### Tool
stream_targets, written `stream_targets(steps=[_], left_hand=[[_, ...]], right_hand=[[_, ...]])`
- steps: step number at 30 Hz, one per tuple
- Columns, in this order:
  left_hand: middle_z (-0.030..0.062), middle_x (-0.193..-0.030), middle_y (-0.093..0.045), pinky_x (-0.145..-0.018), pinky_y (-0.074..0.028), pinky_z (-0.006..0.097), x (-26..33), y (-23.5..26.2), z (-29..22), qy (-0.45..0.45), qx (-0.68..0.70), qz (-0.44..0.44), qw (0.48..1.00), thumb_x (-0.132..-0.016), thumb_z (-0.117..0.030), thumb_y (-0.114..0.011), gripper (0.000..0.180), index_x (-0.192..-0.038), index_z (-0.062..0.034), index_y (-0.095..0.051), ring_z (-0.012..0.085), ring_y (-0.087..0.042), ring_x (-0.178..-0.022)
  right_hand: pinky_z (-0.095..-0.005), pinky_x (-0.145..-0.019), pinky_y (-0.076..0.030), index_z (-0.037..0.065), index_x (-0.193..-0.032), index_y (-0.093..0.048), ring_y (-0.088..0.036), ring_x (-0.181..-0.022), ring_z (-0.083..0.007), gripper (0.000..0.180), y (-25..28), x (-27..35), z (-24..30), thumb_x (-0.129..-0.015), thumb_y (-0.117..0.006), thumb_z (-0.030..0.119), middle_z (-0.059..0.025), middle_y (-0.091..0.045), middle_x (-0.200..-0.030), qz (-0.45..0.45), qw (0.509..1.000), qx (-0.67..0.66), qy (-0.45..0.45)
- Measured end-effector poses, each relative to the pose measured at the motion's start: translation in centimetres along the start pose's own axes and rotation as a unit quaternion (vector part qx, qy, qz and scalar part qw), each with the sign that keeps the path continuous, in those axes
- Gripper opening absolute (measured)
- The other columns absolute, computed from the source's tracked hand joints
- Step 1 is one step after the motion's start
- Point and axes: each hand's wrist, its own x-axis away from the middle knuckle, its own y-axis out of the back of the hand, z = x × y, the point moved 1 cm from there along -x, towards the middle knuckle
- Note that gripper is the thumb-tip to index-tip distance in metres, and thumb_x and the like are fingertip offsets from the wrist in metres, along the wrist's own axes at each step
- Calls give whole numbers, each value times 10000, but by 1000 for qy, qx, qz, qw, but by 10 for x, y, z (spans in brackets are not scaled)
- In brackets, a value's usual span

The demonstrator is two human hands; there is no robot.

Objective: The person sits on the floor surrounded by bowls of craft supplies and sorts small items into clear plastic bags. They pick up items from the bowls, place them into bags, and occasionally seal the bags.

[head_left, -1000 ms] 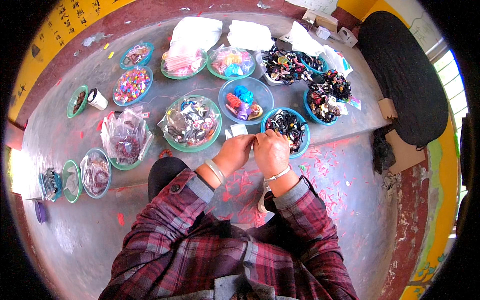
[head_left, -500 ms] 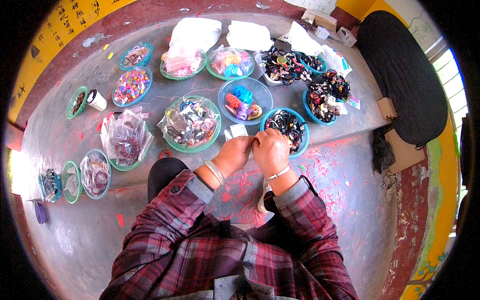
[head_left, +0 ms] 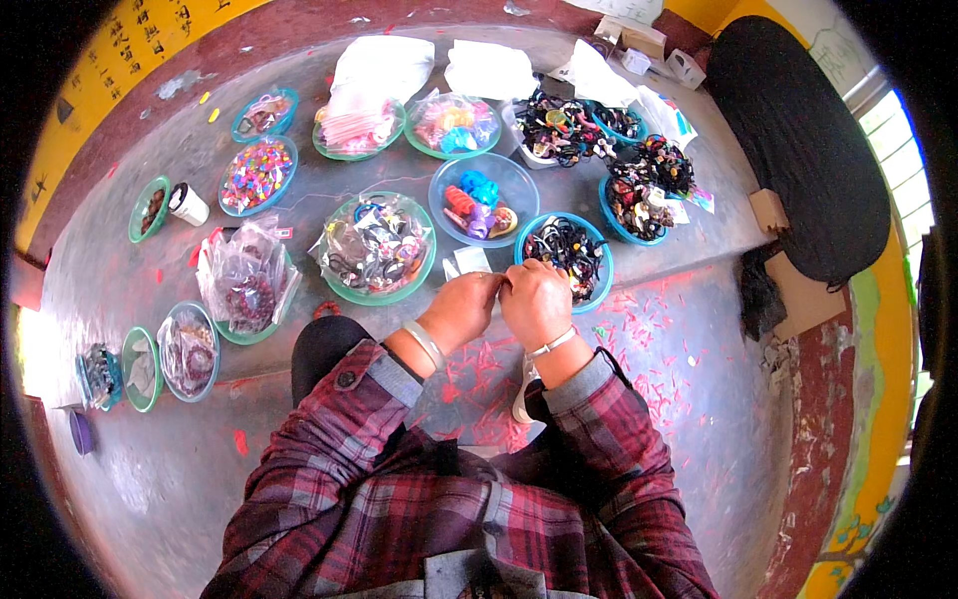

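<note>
My left hand (head_left: 461, 311) and my right hand (head_left: 537, 301) meet at the fingertips in front of me, both closed in a pinch. Whatever sits between them is too small or hidden to make out. Just beyond my right hand stands a blue bowl (head_left: 607, 283) of black hair ties with small ornaments. Small white cards (head_left: 469, 262) lie past my left hand. To the left of them is a green bowl (head_left: 344, 290) filled with bagged hair ties. A clear blue bowl (head_left: 444, 215) with blue, purple and red pieces sits farther back.
Several more bowls spread around, including one of colourful beads (head_left: 261, 175) and one with bagged dark red beads (head_left: 249, 295). White bags (head_left: 384, 68) lie at the back. Red scraps (head_left: 654, 349) litter the floor. A black padded object (head_left: 798, 150) stands at right.
The view has shifted slightly, so the bowls sit a little farther left. My hands stay together at the fingertips, with barely any movement.
</note>
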Motion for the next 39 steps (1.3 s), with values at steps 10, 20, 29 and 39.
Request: stream_targets(steps=[10,20,29,39], left_hand=[[198,-859,-597,-670,-458,403,0,-2,5,-38,10,-36,999,-746,-29,-465,223,-937,-20,-581,366,-568,-801],[186,-842,-605,-641,-468,380,1,0,1,-38,10,-45,998,-755,-12,-476,229,-954,-23,-588,343,-585,-764],[184,-818,-600,-636,-462,398,-4,5,-2,27,125,-88,988,-785,-48,-485,206,-961,-46,-592,358,-574,-769],[182,-798,-588,-622,-452,423,-1,1,2,-21,26,-57,998,-799,-75,-470,165,-933,-47,-562,359,-564,-741]], right_hand=[[-417,-597,-447,51,-643,-608,-571,-668,-320,90,-5,-1,-6,-662,-578,134,-122,-571,-681,-5,997,-77,-31],[-401,-566,-461,53,-625,-616,-573,-621,-316,89,-3,-3,-7,-648,-579,130,-122,-577,-657,-17,995,-89,-34],[-394,-591,-467,55,-710,-637,-581,-671,-323,107,-8,-8,-15,-668,-588,140,-148,-593,-719,-13,975,-212,-71],[-418,-562,-432,57,-622,-603,-569,-631,-309,71,-3,-7,-9,-634,-595,126,-122,-577,-657,-44,986,-158,-25]])
